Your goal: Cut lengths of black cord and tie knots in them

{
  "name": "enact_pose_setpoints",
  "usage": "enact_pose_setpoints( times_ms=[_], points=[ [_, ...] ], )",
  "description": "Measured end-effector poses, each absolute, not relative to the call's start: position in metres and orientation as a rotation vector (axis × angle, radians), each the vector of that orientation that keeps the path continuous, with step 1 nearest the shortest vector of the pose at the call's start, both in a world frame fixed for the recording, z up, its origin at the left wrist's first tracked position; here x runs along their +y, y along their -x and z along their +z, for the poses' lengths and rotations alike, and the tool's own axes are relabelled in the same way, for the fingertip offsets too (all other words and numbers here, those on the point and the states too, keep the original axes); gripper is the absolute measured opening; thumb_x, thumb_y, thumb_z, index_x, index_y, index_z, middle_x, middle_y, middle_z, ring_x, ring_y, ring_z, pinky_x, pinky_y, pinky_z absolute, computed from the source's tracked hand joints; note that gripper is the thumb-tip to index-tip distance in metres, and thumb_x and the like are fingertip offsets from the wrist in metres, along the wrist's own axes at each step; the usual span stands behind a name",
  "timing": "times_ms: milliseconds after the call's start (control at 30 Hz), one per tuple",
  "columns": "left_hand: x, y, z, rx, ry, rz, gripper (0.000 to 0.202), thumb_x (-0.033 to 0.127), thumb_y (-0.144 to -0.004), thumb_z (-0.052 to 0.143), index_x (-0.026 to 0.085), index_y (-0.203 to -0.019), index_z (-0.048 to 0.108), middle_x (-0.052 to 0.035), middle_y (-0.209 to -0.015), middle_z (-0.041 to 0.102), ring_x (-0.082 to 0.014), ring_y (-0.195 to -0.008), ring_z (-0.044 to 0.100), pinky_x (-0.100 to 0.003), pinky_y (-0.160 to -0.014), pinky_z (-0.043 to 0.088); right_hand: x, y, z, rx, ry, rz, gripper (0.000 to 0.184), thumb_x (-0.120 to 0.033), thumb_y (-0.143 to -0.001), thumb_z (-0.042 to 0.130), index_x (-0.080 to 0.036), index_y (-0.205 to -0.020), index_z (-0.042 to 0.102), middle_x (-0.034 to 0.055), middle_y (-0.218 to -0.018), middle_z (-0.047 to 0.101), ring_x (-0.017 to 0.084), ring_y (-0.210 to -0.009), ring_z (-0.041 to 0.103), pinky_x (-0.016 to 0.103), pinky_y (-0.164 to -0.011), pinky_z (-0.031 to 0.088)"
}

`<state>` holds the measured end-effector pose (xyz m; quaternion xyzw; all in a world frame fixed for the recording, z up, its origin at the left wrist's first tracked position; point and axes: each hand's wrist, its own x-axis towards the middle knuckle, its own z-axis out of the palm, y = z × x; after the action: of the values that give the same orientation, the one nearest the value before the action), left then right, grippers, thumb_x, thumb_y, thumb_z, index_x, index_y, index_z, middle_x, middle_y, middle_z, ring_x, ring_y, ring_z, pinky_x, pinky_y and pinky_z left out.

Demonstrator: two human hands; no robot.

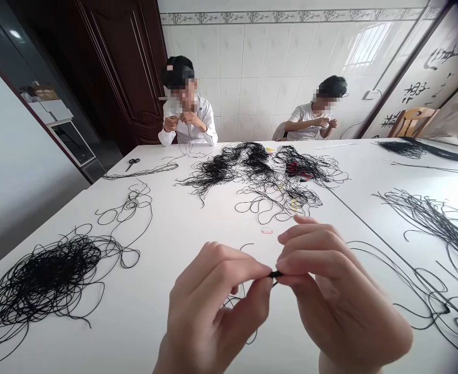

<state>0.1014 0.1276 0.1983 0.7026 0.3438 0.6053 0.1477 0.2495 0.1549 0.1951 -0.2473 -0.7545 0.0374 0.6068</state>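
Both my hands meet low in the middle of the head view, above the white table (128, 311). A short, dark, knotted or braided piece of black cord (275, 274) is pinched between them. My left hand (221, 296) grips one end with thumb and forefinger. On the other end, my right hand (326, 285) has thumb and forefinger pressed together, its other fingers loosely curled. Thin strands of black cord hang below and behind my hands, partly hidden by them. The details of the knotting are too small to make out.
A tangled black cord pile (53, 270) lies at left, with more heaps (248, 161) at centre back and a bundle (443, 218) at right. Black scissors (133, 164) lie far left, red-handled tools (297, 170) farther back. Two people (188, 114) (310, 119) sit opposite, hands raised.
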Motion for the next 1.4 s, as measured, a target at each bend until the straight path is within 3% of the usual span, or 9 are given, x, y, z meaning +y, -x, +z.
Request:
enact_pose_setpoints(
  times_ms=[100,233,433,600,833,1033,1400],
  points=[
    [0.128,-0.104,0.201,0.98,-1.913,1.801,0.031,-0.004,-0.08,0.062,0.024,-0.091,0.067,0.0015,-0.075,0.066,-0.0131,-0.063,0.056,-0.027,-0.049,0.041,0.157,-0.247,0.194,-1.688,0.517,0.121,0.024,0.005,-0.082,0.059,-0.016,-0.094,0.058,-0.0006,-0.076,0.059,0.015,-0.077,0.061,0.047,-0.095,0.045],
    [0.128,-0.105,0.202,0.967,-1.902,1.813,0.028,-0.004,-0.08,0.062,0.022,-0.089,0.067,0.0016,-0.073,0.065,-0.0123,-0.062,0.054,-0.026,-0.049,0.041,0.156,-0.246,0.195,-1.683,0.529,0.075,0.024,0.008,-0.082,0.055,-0.016,-0.083,0.057,-0.0018,-0.073,0.056,0.013,-0.071,0.06,0.048,-0.093,0.047],
    [0.13,-0.099,0.199,0.881,-2.09,1.782,0.026,-0.007,-0.082,0.062,0.015,-0.094,0.064,-0.001,-0.078,0.066,-0.0118,-0.069,0.058,-0.025,-0.052,0.045,0.156,-0.247,0.197,-1.701,0.53,0.031,0.027,0.012,-0.08,0.051,-0.014,-0.079,0.056,-0.0008,-0.073,0.055,0.013,-0.072,0.059,0.048,-0.09,0.05],
    [0.127,-0.099,0.2,0.934,-2.152,1.752,0.026,-0.008,-0.083,0.061,0.016,-0.096,0.064,-0.0005,-0.081,0.066,-0.0113,-0.071,0.058,-0.028,-0.062,0.047,0.157,-0.247,0.198,-1.707,0.558,-0.019,0.027,0.01,-0.08,0.052,-0.016,-0.078,0.056,-0.0015,-0.071,0.056,0.013,-0.071,0.059,0.046,-0.088,0.051],
    [0.132,-0.101,0.198,0.958,-2.218,1.739,0.026,-0.007,-0.086,0.057,0.016,-0.095,0.063,-0.0009,-0.08,0.066,-0.0117,-0.069,0.057,-0.029,-0.06,0.045,0.152,-0.242,0.199,-1.702,0.604,-0.042,0.026,0.008,-0.081,0.055,-0.017,-0.076,0.056,-0.0017,-0.069,0.056,0.013,-0.071,0.059,0.046,-0.09,0.051],
    [0.132,-0.098,0.197,0.857,-2.088,1.822,0.027,-0.007,-0.084,0.06,0.015,-0.098,0.064,-0.001,-0.08,0.066,-0.0113,-0.069,0.058,-0.026,-0.051,0.044,0.149,-0.246,0.196,-1.683,0.561,0.097,0.016,0.0,-0.083,0.062,-0.015,-0.086,0.058,-0.0009,-0.075,0.058,0.014,-0.077,0.061,0.049,-0.098,0.044],
    [0.131,-0.102,0.196,0.807,-2.053,1.941,0.034,-0.013,-0.079,0.062,0.012,-0.101,0.068,-0.0031,-0.086,0.067,-0.0124,-0.073,0.059,-0.028,-0.054,0.047,0.147,-0.245,0.198,-1.678,0.549,0.17,0.019,0.002,-0.081,0.062,-0.013,-0.092,0.059,0.0,-0.078,0.058,0.015,-0.079,0.061,0.048,-0.094,0.046]
  ],
)
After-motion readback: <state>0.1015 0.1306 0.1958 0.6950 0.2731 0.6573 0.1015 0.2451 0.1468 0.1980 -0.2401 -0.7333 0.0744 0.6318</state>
